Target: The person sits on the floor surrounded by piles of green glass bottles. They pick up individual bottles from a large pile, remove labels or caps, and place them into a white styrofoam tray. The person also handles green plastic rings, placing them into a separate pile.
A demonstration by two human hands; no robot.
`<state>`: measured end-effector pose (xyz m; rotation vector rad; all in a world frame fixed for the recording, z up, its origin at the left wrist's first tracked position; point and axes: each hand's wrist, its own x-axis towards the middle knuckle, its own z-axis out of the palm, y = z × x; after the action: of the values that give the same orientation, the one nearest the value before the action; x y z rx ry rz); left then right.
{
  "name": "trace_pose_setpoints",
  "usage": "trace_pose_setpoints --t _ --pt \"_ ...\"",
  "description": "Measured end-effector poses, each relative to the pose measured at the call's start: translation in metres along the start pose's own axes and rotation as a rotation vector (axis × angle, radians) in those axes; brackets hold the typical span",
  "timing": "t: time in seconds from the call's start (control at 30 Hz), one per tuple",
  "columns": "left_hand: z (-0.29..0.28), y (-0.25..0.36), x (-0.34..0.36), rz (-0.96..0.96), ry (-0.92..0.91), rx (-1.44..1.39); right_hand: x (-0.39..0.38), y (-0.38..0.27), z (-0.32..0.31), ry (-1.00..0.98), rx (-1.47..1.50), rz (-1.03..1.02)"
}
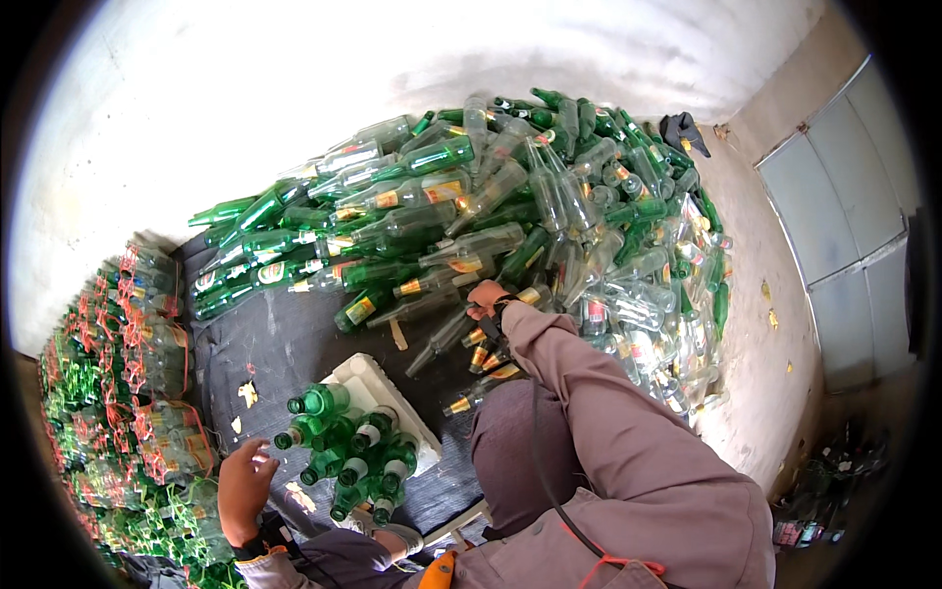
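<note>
My left hand (246,487) is empty, its fingers apart and slightly bent, just left of a cluster of green glass bottles (343,438). Several of these bottles stand close together with their necks toward me, on and beside a whitish slab (417,417). My right arm reaches forward to the near edge of a big bottle heap. There my right hand (487,298) is closed, fingers curled down among the bottles. A clear glass bottle (441,340) lies right beside its fingers; what the fingers grip is hidden. Labelled bottles with gold-wrapped necks (481,353) lie under my wrist.
A heap of green and clear bottles (432,191) lies against the white wall (245,79). Bottle bundles tied with red string (147,344) are stacked at left. Dark sheeting (245,344) covers the floor. A grey metal door (834,187) is at right, with dark bottles (829,481) below.
</note>
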<state>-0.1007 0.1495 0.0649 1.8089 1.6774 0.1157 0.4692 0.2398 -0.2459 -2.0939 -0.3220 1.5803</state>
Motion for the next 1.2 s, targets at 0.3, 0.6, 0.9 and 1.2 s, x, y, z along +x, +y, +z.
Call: trace_pose_setpoints --t 0.3,0.6,0.9,1.2 --pt "0.004 0.005 0.004 0.010 -0.023 -0.003 0.043 0.039 -0.005 0.117 0.148 -0.267" --pt "0.009 -0.002 -0.005 0.101 0.007 0.080 -0.026 0.053 0.004 0.492 -0.289 -0.542" --pt "0.000 -0.029 -0.021 0.113 0.054 0.053 -0.081 0.041 -0.009 0.591 -0.146 -0.584" --pt "-0.006 -0.040 -0.042 0.181 0.071 0.062 -0.045 0.045 -0.053 0.639 -1.151 -0.710"
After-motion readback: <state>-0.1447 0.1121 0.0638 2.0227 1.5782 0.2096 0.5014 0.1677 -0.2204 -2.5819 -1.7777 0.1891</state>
